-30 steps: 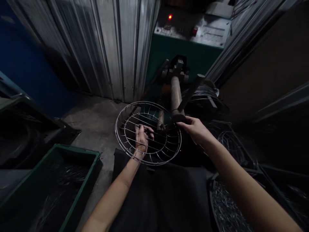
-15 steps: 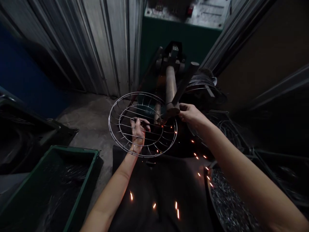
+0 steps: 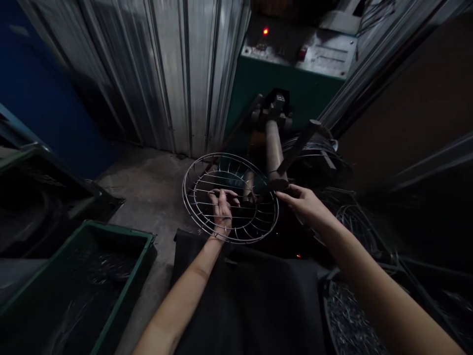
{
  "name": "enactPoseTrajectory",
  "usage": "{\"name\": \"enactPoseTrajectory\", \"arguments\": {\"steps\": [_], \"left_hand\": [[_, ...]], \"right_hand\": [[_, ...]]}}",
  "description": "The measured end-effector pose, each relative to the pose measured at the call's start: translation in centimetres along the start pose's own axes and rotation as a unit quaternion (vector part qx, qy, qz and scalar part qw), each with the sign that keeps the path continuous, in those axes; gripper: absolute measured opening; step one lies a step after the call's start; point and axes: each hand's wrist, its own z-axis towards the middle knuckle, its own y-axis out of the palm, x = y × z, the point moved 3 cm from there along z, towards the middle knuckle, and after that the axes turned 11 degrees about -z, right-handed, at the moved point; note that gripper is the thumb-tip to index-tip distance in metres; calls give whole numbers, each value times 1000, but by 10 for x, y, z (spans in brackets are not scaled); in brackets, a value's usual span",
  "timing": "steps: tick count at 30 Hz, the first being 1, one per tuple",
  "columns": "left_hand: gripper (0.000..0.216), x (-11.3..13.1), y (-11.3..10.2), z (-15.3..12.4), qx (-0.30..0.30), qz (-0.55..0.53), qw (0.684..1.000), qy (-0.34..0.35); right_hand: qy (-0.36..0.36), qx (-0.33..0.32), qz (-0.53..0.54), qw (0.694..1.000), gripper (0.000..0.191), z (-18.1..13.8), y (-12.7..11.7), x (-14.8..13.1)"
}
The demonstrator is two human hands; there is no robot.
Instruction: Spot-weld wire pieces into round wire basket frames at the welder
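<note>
A round wire guard (image 3: 201, 182) of rings and radial spokes is held out in front of me, tilted toward the welding machine's horizontal arm (image 3: 274, 150). My left hand (image 3: 222, 209) reaches through the spokes and is closed on wires near the guard's middle. My right hand (image 3: 305, 203) sits at the guard's right edge, just below the end of the arm, with its fingers pinched at the rim; what they hold is hard to see. A dark cloth (image 3: 251, 301) covers my lap beneath both forearms.
A green crate (image 3: 121, 291) with wire parts stands at lower left, a darker bin (image 3: 40, 197) behind it. The green machine cabinet (image 3: 291, 64) with a red lamp is ahead. Wire coils (image 3: 318, 148) and a container of wire pieces (image 3: 347, 320) lie to the right. Corrugated metal sheeting (image 3: 166, 74) forms the back wall.
Sparks flew from the guard's contact point at the arm half a second ago and have now nearly died out. The guard has turned slightly in my hands; the view tilted down, then back up.
</note>
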Motion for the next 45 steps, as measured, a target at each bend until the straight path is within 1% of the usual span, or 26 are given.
{"name": "enactPoseTrajectory", "arguments": {"steps": [4, 8, 11, 13, 16, 18, 19, 23, 26, 28, 34, 40, 45], "left_hand": [[25, -3, 0, 0, -4, 2, 1000, 4], [25, -6, -1, 0, -6, 6, 1000, -4], [22, -1, -3, 0, -44, -1, 999, 4], [25, 6, -6, 0, -75, -10, 997, 4], [30, 14, -9, -1, -113, -12, 992, -46], [29, 15, -9, -4, -124, -9, 989, -79], [28, 14, -9, -6, -126, -8, 988, -85], [28, 10, -4, -10, -102, -16, 993, -62], [28, 7, -3, -9, -82, -25, 994, -71], [28, 6, -3, -9, -80, -27, 994, -74], [29, 10, -5, -9, -81, -20, 993, -79], [29, 10, 0, -4, -76, -15, 994, -83], [31, 9, 0, -1, -70, -23, 994, -76]], "right_hand": [[11, -5, 19, 1000, 40, -1, 1, -2], [8, -3, 11, 1000, 43, -3, 0, -5], [17, -4, -1, 1000, 46, -6, -2, -8], [21, -9, -6, 1000, 45, -8, -4, -9], [24, -15, -8, 1000, 42, -11, -4, -7], [28, -15, -8, 999, 39, -10, -3, -5], [28, -16, -6, 999, 38, -9, -3, -3], [19, -21, 16, 999, 35, 5, -2, -2], [23, -24, 13, 999, 32, 16, -2, -2], [20, -24, 12, 999, 30, 21, -2, -2], [28, -22, 13, 999, 29, 19, 1, -3], [35, -10, 28, 999, 27, 25, 2, -4], [23, -22, 24, 999, 29, 30, 3, -11]]}}
